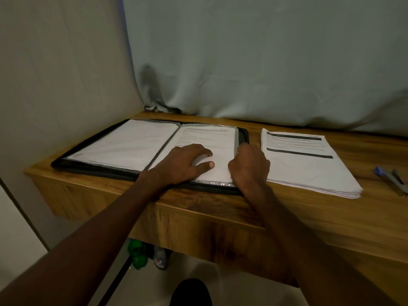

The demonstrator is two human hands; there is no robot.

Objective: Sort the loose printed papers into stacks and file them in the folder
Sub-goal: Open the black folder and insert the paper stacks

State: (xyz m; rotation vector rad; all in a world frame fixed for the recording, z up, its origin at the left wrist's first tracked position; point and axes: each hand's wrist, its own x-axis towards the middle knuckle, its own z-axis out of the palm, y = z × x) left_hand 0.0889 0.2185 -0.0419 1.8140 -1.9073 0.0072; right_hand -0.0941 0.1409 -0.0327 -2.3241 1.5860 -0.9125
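Wooden counter (198, 208) carried our open black folder (244, 138). Left grip (187, 163) lay spread on its sheet; right grip (249, 164) curled at the sleeve edge, hold unclear. Filing step; next, the white printed stack (309, 166) right of it.

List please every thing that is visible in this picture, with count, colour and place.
folder: one, black, open on the desk at left
filed pages: white, inside the folder
paper stack: one, white, right of the folder
stapler: one, grey and blue, far right
desk: one, brown wood
bottles: green and clear, on the floor under the desk
left hand: flat on the folder's right page
right hand: at that page's right edge
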